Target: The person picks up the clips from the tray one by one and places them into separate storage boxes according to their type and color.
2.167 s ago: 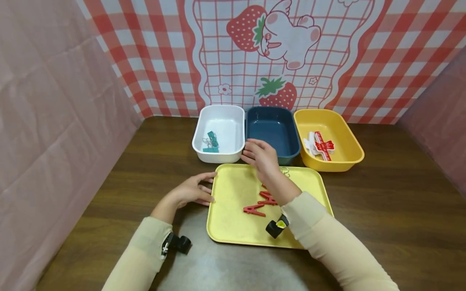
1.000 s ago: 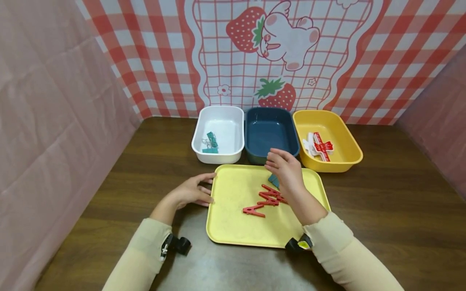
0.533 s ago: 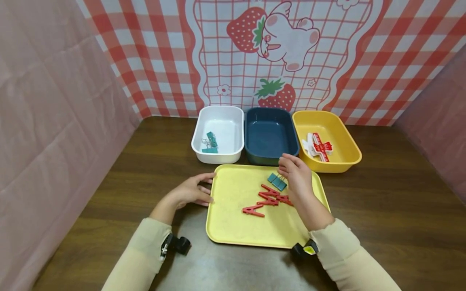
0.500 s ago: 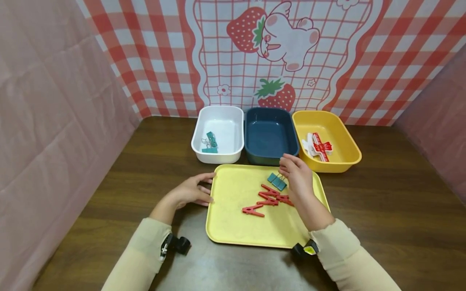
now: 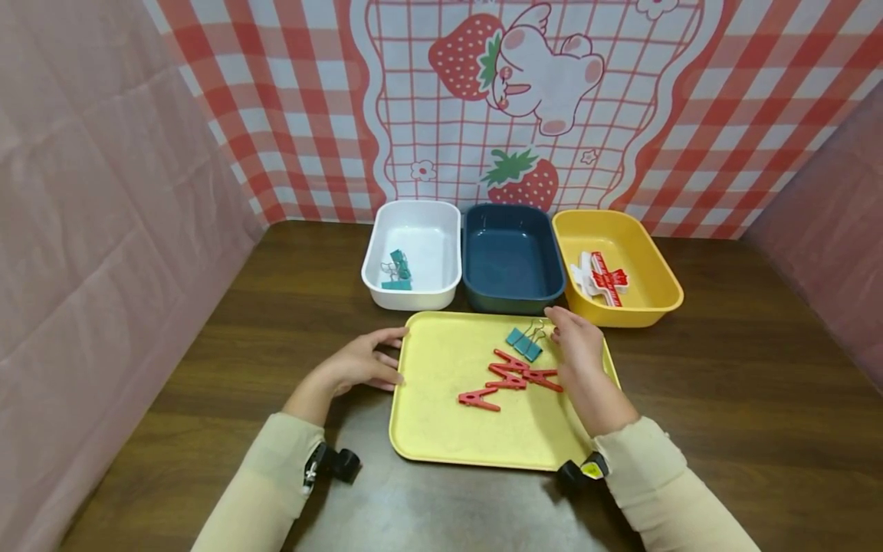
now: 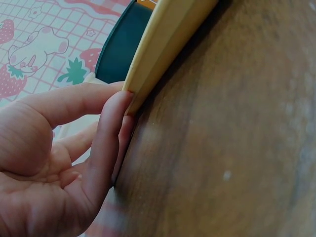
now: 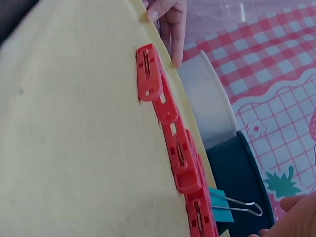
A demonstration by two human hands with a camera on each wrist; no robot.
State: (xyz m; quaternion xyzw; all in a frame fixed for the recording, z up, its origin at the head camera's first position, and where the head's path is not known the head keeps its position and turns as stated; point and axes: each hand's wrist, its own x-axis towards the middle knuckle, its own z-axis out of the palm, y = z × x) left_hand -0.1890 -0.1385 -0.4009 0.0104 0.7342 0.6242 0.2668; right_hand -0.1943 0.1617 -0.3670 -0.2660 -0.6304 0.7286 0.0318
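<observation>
My left hand (image 5: 362, 362) rests at the left edge of the yellow tray (image 5: 441, 437), its fingertips touching the rim. In the left wrist view, the thumb and a finger (image 6: 79, 101) meet the tray's outer side. My right hand (image 5: 578, 349) hovers over the tray's right side with relaxed fingers, nothing visible in them. Just left of its fingertips lies a teal binder clip (image 5: 524, 344), wire handles toward the back. Several red clothespins (image 5: 509, 380) lie near it in a loose cluster; the right wrist view shows these clothespins (image 7: 180, 153) in a row.
Behind the tray stand a white bin (image 5: 447, 295) with teal binder clips (image 5: 398, 284), a dark blue bin (image 5: 513, 301) and a yellow bin (image 5: 658, 310) with red and white clips (image 5: 607, 280). A checked cloth (image 5: 303, 115) hangs behind them. Wooden tabletop (image 5: 731, 383) surrounds everything.
My right hand has moved from the gap between the white and blue bins back and rightward over the tray, uncovering the binder clip and clothespins. My left hand stays put.
</observation>
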